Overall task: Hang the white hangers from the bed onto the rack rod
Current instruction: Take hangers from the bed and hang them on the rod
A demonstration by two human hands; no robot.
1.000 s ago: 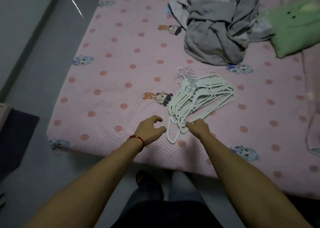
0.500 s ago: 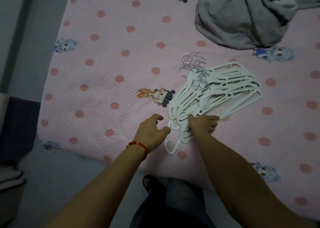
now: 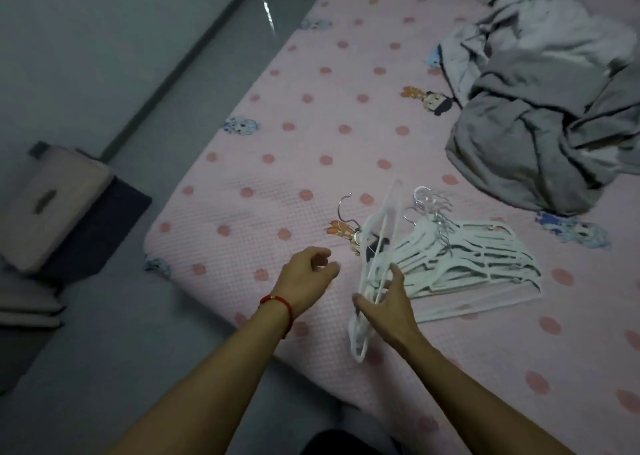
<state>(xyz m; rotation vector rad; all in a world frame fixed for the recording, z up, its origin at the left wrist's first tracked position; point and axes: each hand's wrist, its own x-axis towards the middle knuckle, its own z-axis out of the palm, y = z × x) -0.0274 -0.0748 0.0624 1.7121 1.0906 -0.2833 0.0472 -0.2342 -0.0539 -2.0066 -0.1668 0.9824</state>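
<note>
A pile of several white hangers (image 3: 464,260) with metal hooks lies on the pink dotted bed (image 3: 311,150), near its front edge. My right hand (image 3: 384,302) grips one white hanger (image 3: 379,247) at its lower end and holds it tilted up off the pile, its hook (image 3: 343,209) pointing left. My left hand (image 3: 306,276), with a red bracelet at the wrist, hovers just left of that hanger with curled fingers and nothing in it. No rack rod is in view.
A heap of grey clothes (image 3: 540,108) lies on the bed behind the pile. On the grey floor at the left stand a beige box (image 3: 52,202) on a dark base and some flat stacked items (image 3: 27,305).
My right hand has closed on one hanger and lifted it up off the pile. The left hand stayed beside it. The view has swung left, showing more floor.
</note>
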